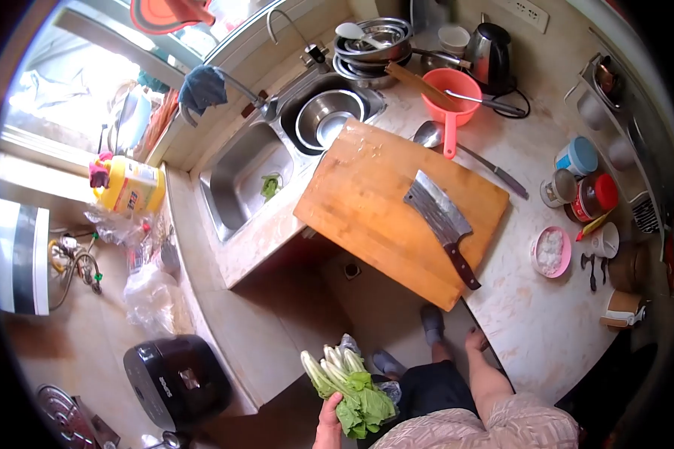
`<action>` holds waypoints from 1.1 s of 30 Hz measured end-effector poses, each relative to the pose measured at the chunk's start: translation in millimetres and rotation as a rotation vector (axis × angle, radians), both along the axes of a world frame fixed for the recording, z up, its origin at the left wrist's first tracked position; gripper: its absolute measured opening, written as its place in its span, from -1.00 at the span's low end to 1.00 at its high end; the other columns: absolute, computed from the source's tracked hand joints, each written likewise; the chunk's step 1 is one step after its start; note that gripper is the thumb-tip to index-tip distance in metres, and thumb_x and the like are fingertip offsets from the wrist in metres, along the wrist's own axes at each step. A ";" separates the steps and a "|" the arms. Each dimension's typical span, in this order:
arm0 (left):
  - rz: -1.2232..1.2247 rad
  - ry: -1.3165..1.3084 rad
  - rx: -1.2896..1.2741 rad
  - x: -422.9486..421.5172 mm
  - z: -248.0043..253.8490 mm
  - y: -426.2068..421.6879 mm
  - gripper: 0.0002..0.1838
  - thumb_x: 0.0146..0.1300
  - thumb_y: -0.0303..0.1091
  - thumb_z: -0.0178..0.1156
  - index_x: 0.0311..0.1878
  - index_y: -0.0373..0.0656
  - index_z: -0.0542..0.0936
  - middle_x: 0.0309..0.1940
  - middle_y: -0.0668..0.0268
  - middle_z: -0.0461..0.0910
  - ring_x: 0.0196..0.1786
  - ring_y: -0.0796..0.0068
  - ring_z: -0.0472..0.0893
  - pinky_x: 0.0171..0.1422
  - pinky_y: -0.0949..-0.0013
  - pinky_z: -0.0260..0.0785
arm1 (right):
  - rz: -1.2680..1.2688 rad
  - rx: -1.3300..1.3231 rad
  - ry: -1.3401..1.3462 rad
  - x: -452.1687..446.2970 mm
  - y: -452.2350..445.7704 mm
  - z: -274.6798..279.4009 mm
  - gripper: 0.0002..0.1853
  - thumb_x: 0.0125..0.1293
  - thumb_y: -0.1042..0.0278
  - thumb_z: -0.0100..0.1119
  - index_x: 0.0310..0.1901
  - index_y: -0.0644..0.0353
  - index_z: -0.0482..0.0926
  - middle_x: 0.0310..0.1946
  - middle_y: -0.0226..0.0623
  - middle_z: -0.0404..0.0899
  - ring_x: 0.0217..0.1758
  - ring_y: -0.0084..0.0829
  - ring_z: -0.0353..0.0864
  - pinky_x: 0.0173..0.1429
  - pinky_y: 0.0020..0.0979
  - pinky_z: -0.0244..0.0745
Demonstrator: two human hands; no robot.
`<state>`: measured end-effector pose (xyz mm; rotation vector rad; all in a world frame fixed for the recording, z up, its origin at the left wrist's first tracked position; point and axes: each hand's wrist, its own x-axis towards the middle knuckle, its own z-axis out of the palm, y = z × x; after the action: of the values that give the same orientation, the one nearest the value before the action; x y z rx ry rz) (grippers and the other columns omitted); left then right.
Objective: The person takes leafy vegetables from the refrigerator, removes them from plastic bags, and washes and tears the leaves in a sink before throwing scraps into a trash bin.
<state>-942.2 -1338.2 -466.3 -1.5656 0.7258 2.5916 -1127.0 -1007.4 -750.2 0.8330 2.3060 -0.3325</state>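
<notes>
My left hand (pixel 329 424) is closed around a bunch of leafy greens (pixel 363 400), low in the view, its pale stalks pointing up and a bit of clear plastic beside it. By the counter's edge, my right hand (pixel 477 341) hangs with its fingers slightly apart and nothing visible in it. A wooden cutting board (pixel 352 176) lies across the counter corner. On it rests a cleaver (pixel 436 206), its dark handle toward the board's lower right edge. A green leaf (pixel 270 186) lies in the left sink basin (pixel 236 191).
Metal bowls (pixel 371 45), a red strainer (pixel 457 108), a ladle (pixel 428 135) and a kettle (pixel 490 56) stand behind the board. Jars (pixel 593 196) and a pink bowl (pixel 550 253) are at right. A black cooker (pixel 178 380) and plastic bags (pixel 153 295) are at left.
</notes>
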 end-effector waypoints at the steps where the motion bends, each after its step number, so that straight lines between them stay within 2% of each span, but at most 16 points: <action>1: 0.005 0.042 -0.025 -12.6 4.2 -4.6 -0.27 0.10 -0.24 0.26 0.32 -0.27 0.23 0.17 0.11 0.41 0.18 0.15 0.45 0.29 0.12 0.31 | 0.089 0.000 0.050 0.8 -17.3 7.9 -0.49 0.16 0.06 0.09 0.07 0.22 0.47 0.12 0.00 0.43 0.16 -0.09 0.44 0.20 -0.12 0.34; 4: 0.012 0.148 -0.071 -50.9 15.9 -18.3 -0.28 0.13 -0.07 0.20 0.30 -0.26 0.27 0.16 0.12 0.43 0.17 0.13 0.45 0.29 0.10 0.29 | 0.291 -0.180 0.050 -9.5 -74.8 51.9 -0.48 0.10 0.14 0.13 0.09 0.20 0.44 0.19 0.00 0.35 0.18 -0.09 0.42 0.17 -0.11 0.37; 6: 0.038 0.232 -0.092 -84.5 30.4 -29.3 -0.28 0.12 0.02 0.18 0.27 -0.21 0.32 0.13 0.11 0.45 0.14 0.12 0.47 0.26 0.07 0.33 | 0.561 -0.541 -0.026 -22.3 -104.8 79.2 -0.50 0.08 0.15 0.14 0.06 0.20 0.49 0.09 0.00 0.45 0.14 -0.07 0.45 0.18 -0.13 0.38; 8: 0.065 0.322 -0.188 -109.8 29.8 -52.4 -0.27 0.11 0.11 0.15 0.26 -0.16 0.34 0.12 0.14 0.46 0.13 0.13 0.48 0.22 0.06 0.36 | 0.734 -0.801 0.074 -31.7 -141.5 104.0 -0.54 0.10 0.10 0.17 -0.01 0.21 0.55 -0.05 -0.03 0.56 0.06 -0.09 0.53 0.14 -0.18 0.43; 10: 0.136 0.444 -0.165 -152.6 48.4 -70.0 -0.25 0.08 0.16 0.15 0.25 -0.13 0.35 0.10 0.16 0.47 0.11 0.14 0.49 0.19 0.04 0.37 | 0.738 -0.972 -0.005 -57.9 -179.5 151.1 -0.58 0.15 0.06 0.17 -0.07 0.21 0.59 -0.17 -0.08 0.63 -0.04 -0.16 0.60 0.08 -0.26 0.48; 12: 0.129 0.499 -0.136 -188.5 70.2 -94.8 -0.25 0.04 0.18 0.17 0.24 -0.09 0.37 0.09 0.17 0.47 0.09 0.14 0.50 0.16 0.01 0.39 | 0.777 -1.028 -0.017 -87.7 -209.4 188.0 -0.58 0.18 0.05 0.16 -0.05 0.19 0.58 -0.16 -0.11 0.63 -0.05 -0.20 0.62 0.06 -0.29 0.48; 16: 0.203 0.762 -0.114 -252.7 63.1 -156.9 -0.24 0.00 0.21 0.21 0.22 -0.03 0.40 0.08 0.22 0.49 0.08 0.18 0.51 0.16 0.05 0.40 | 0.778 -1.075 0.069 -163.1 -263.5 277.9 -0.66 0.27 0.15 0.13 -0.03 0.18 0.57 -0.18 -0.21 0.65 -0.10 -0.35 0.63 0.02 -0.36 0.49; 17: 0.204 0.814 -0.072 -268.2 58.2 -174.1 -0.27 0.02 0.18 0.19 0.20 -0.07 0.41 0.07 0.21 0.50 0.09 0.18 0.51 0.18 0.06 0.39 | 0.684 -1.198 0.126 -174.3 -273.3 255.5 -0.70 0.30 0.24 0.11 -0.03 0.24 0.55 -0.24 -0.26 0.64 -0.16 -0.42 0.61 -0.02 -0.41 0.49; 18: 0.202 0.860 -0.022 -282.7 58.5 -188.8 -0.30 0.04 0.15 0.17 0.18 -0.10 0.43 0.06 0.19 0.51 0.09 0.18 0.51 0.20 0.07 0.38 | 0.568 -1.258 0.199 -190.3 -282.8 270.4 -0.70 0.27 0.21 0.14 -0.08 0.24 0.57 -0.33 -0.29 0.64 -0.26 -0.47 0.60 -0.10 -0.42 0.50; 20: 0.175 0.865 0.007 -324.9 82.4 -208.9 -0.33 0.04 0.12 0.18 0.17 -0.10 0.44 0.04 0.20 0.52 0.07 0.18 0.52 0.18 0.07 0.39 | 0.334 -1.258 0.217 -219.9 -299.5 308.0 -0.74 0.29 0.29 0.13 -0.11 0.30 0.56 -0.35 -0.31 0.62 -0.26 -0.53 0.57 -0.12 -0.47 0.49; 22: 0.113 0.897 0.106 -349.4 77.7 -235.4 -0.37 0.05 0.05 0.20 0.15 -0.11 0.45 -0.02 0.20 0.56 0.02 0.18 0.55 0.15 0.07 0.42 | 0.269 -1.252 0.311 -244.0 -316.7 339.0 -0.77 0.31 0.35 0.10 -0.12 0.33 0.54 -0.32 -0.30 0.61 -0.22 -0.55 0.57 -0.10 -0.50 0.48; 23: 0.120 0.917 0.142 -359.2 69.9 -246.8 -0.37 0.05 0.03 0.21 0.16 -0.11 0.44 -0.01 0.20 0.55 0.03 0.18 0.55 0.16 0.08 0.42 | 0.163 -1.362 0.326 -253.4 -326.7 341.7 -0.78 0.33 0.37 0.07 -0.10 0.34 0.52 -0.31 -0.32 0.60 -0.22 -0.53 0.57 -0.06 -0.51 0.48; 27: 0.128 0.948 0.244 -389.0 66.3 -270.1 -0.33 0.01 -0.02 0.27 0.19 -0.13 0.42 0.03 0.18 0.54 0.05 0.18 0.55 0.18 0.09 0.42 | 0.044 -1.407 0.355 -294.6 -370.5 381.4 -0.76 0.33 0.41 0.07 -0.03 0.34 0.49 -0.22 -0.31 0.58 -0.17 -0.51 0.56 -0.02 -0.49 0.48; 29: 0.067 0.919 0.226 -397.0 70.3 -277.5 -0.29 -0.01 -0.03 0.30 0.22 -0.11 0.39 0.08 0.17 0.51 0.10 0.17 0.52 0.20 0.07 0.41 | 0.136 -1.516 0.460 -321.2 -403.6 380.1 -0.65 0.29 0.39 0.14 0.08 0.31 0.43 -0.12 -0.27 0.54 -0.07 -0.49 0.53 0.02 -0.46 0.48; 32: -0.014 0.850 0.240 -389.6 49.7 -289.5 -0.20 -0.07 -0.08 0.39 0.27 -0.11 0.33 0.12 0.17 0.47 0.13 0.15 0.50 0.21 0.05 0.42 | 0.500 -1.546 0.321 -366.4 -455.7 411.9 -0.39 0.25 0.26 0.21 0.30 0.17 0.24 -0.01 -0.28 0.47 0.05 -0.48 0.47 0.17 -0.42 0.41; 33: -0.053 0.725 0.238 -378.5 40.2 -292.6 -0.17 -0.08 -0.06 0.40 0.28 -0.11 0.32 0.13 0.17 0.47 0.12 0.16 0.51 0.20 0.06 0.43 | 0.595 -1.575 0.274 -383.9 -475.4 408.1 -0.48 0.29 0.25 0.16 0.26 0.16 0.32 -0.07 -0.30 0.50 -0.01 -0.51 0.49 0.10 -0.45 0.43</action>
<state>-1320.7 -1630.8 -426.1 -0.5122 0.4297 3.0481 -1510.9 -1482.7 -342.1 -0.6822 1.5807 -1.6685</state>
